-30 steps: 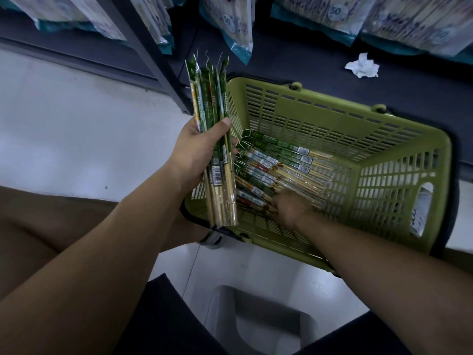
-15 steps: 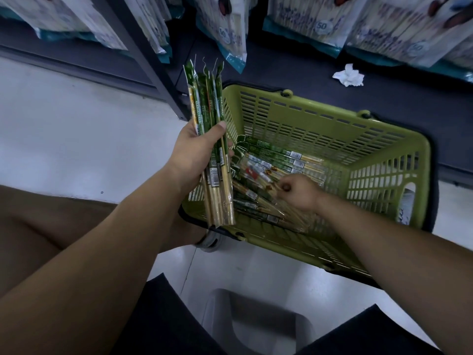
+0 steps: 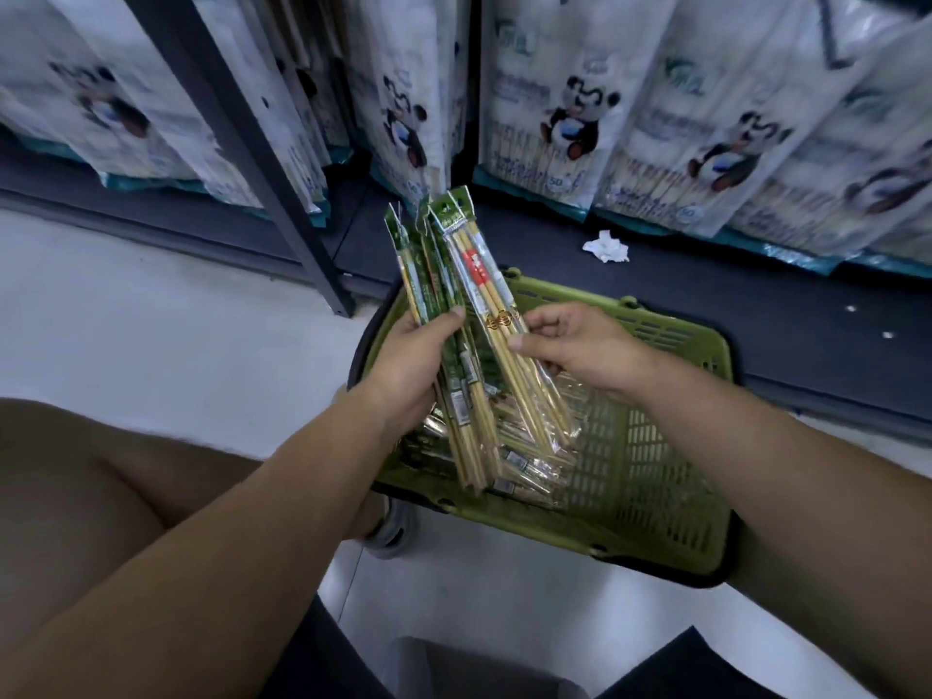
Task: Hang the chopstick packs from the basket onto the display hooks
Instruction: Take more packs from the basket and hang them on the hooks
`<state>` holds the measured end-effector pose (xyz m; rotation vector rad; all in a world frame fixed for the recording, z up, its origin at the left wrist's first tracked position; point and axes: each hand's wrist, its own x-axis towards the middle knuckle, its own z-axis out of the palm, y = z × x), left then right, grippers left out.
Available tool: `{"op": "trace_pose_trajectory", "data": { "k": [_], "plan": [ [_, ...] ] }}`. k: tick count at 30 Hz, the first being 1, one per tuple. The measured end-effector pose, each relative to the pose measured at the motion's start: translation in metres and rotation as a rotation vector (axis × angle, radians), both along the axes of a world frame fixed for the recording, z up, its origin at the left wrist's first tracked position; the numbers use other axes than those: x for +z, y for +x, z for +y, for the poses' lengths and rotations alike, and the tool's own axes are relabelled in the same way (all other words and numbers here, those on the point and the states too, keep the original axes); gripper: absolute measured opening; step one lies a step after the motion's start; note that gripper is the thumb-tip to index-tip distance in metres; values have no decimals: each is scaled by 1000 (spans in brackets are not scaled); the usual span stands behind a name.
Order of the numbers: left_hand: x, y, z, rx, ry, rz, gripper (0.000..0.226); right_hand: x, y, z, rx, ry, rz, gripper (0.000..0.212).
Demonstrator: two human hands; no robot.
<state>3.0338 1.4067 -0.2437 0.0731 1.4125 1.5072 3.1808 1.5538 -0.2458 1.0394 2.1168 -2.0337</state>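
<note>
In the head view, at the centre of the frame, the left hand (image 3: 408, 363) is curled round a fanned bundle of chopstick packs (image 3: 438, 267) held upright above the green basket (image 3: 665, 496). The right hand (image 3: 580, 345) pinches one red-labelled pack (image 3: 479, 274) against the bundle's right side, and loose packs (image 3: 524, 471) lie in the basket below. I judge the new pack should go in with its green header level with the others, so the hang holes line up, and be clamped under the left thumb before the right hand lets go. No display hooks show here, only panda-printed bags (image 3: 565, 118) across the top.
</note>
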Motion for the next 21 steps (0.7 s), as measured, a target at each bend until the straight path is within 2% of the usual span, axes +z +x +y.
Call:
{"op": "trace_pose_trajectory", "data": {
  "k": [3, 6, 9, 12, 15, 18, 21],
  "plan": [
    [17, 10, 10, 31, 100, -30, 24, 26, -10, -12, -82, 75, 55, 15],
    [35, 12, 16, 32, 169, 18, 27, 49, -15, -20, -155, 347, 88, 24],
    [52, 9, 22, -5, 171, 193, 20, 73, -15, -24, -48, 693, 48, 30],
    [72, 5, 28, -18, 192, 257, 25, 97, -11, -25, 71, 855, 19, 25],
    [96, -2, 28, -81, 229, 335, 29, 127, -6, -18, 19, 812, 46, 26],
    [127, -4, 30, -142, 243, 461, 43, 169, -9, -6, -228, 675, 223, 3],
    [164, -5, 35, -247, 295, 577, 51, 219, -18, 1, -364, 615, 387, 3]
  ]
}}
